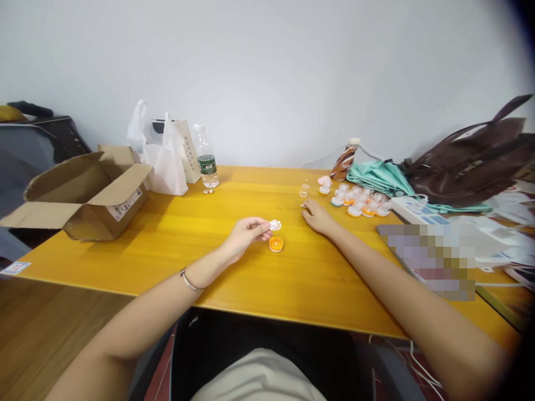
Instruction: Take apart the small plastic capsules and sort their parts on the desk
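Note:
My left hand (pixel 254 229) pinches a small flat white piece with reddish marks (pixel 275 225) between thumb and fingers, a little above the table. Just below that piece, a round orange cap-like part with a white lower edge (pixel 276 244) rests on the wood, apart from my fingers. My right hand (pixel 316 216) lies low over the table to the right, its fingertips at a small pale part (pixel 303 206). Whether those fingers grip the part I cannot make out. Beyond them lies a small clear ring (pixel 303 194).
Several clear-domed pieces with coloured bases (pixel 356 208) stand at the right, near a brown drink bottle (pixel 345 160). Further right are a green cloth (pixel 380 178), a brown bag (pixel 463 161) and a blurred tablet-like device (pixel 387 236). An open carton (pixel 104 203), plastic bag (pixel 167 167) and water bottle (pixel 206 159) occupy the left.

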The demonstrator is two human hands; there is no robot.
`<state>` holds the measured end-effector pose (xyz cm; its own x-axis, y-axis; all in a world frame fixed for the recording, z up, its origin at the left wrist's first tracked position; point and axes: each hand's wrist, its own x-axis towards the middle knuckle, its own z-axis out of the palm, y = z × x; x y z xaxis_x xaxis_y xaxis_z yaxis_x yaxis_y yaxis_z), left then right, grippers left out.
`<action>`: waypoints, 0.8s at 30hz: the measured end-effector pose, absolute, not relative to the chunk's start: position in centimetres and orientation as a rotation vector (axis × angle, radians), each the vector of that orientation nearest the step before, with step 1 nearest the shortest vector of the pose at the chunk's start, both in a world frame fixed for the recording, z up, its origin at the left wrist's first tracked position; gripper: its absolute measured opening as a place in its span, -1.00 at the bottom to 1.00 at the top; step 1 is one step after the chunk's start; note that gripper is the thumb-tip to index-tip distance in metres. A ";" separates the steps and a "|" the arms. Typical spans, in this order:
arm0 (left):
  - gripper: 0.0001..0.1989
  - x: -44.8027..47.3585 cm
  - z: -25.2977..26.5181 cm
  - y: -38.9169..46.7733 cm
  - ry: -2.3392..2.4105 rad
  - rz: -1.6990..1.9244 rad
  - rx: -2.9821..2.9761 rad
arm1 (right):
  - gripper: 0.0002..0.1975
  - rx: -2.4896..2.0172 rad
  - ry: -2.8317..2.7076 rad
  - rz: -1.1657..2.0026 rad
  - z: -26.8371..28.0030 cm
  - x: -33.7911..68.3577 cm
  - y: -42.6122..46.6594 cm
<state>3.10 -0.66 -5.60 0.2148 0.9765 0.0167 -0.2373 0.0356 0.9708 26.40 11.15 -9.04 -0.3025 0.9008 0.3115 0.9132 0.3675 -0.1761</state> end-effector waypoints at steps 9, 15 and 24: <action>-0.74 3.1 -5.8 -0.6 0.852 1.141 1.129 | -0.51 -1.559 -2.370 0.017 -9.8 22.1 8.9; -0.74 3.0 -5.9 -0.5 0.844 1.140 1.124 | -0.49 -1.467 -2.179 0.221 -9.0 21.9 8.3; -0.75 3.1 -6.3 -0.5 0.771 1.102 1.123 | -0.72 -0.763 -1.745 1.210 -6.5 20.3 1.2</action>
